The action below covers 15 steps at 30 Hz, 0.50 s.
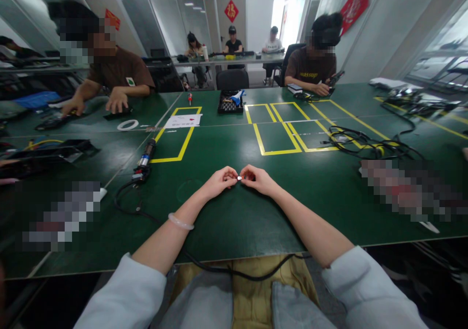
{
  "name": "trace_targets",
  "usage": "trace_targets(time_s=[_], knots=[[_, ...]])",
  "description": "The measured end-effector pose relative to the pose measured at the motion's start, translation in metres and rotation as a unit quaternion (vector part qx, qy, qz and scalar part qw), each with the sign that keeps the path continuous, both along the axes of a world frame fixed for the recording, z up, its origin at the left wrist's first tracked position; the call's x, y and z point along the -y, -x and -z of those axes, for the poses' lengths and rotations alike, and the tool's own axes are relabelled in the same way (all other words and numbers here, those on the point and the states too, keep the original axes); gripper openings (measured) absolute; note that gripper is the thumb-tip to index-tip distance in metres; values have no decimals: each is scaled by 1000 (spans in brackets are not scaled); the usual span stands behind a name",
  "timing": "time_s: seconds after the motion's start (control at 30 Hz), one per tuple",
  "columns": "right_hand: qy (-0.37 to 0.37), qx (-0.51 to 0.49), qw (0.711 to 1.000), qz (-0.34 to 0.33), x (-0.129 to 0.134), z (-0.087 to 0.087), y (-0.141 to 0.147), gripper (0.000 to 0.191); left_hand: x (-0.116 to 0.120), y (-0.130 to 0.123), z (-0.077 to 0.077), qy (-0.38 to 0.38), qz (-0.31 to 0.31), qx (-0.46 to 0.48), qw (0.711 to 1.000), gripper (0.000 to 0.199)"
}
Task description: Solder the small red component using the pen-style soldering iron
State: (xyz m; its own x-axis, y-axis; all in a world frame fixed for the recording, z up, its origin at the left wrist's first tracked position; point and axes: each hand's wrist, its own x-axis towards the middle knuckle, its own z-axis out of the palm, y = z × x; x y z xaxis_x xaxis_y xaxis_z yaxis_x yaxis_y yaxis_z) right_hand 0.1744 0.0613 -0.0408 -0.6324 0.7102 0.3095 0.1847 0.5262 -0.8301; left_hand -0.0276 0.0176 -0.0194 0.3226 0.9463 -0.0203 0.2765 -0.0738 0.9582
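Observation:
Low over the green table [212, 231], my left hand [221, 181] and my right hand [258, 179] meet with fingertips pinched together. Between them is a small piece with a white or metallic end and an orange-red part [240, 177]; it is too small to name. Both hands appear closed on it, my left at the pale end and my right at the orange-red side. The fingers cover most of it. A black cylindrical tool with a silver and blue band [146, 156] lies to the left, its black cable running toward me.
Yellow tape [281, 151] marks rectangles on the table. Further back are a black tray [230, 106], a white paper [183, 121], a red screwdriver [189, 99] and a white tape ring [127, 125]. Coiled black cables [360, 139] lie right. Co-workers sit across the table.

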Motion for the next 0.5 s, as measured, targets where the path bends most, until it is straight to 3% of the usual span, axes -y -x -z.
trace_targets(time_s=[0.17,0.33,0.43,0.5], knots=[[-4,8,1000,17,2,-5,-1,17,-5,11,-9,-5,-14,-32,999,38],[4,9,1000,16,4,-8,-3,18,-23,69,-13,-49,-74,-144,986,43],[13,11,1000,18,4,-7,-3,17,-33,125,-19,-92,-165,-279,941,41],[19,10,1000,18,4,-7,-3,17,-37,163,-27,-101,-254,-406,872,40]])
